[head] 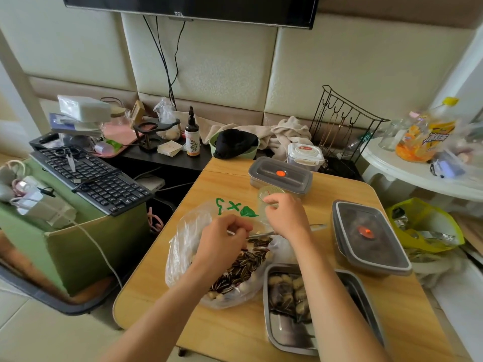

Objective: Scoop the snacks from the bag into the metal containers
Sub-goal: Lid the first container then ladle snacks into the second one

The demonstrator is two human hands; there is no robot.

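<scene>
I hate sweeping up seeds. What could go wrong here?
1. The bag is limp; if the left hand, which seems to hold its rim, lets go, seeds could spill onto the table.
2. The right forearm crosses the open container near the table's edge and might knock it.

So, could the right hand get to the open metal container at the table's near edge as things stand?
Probably yes. The open metal container lies lidless right under the right forearm, and the right hand, holding a clear cup, need only draw back.
</scene>
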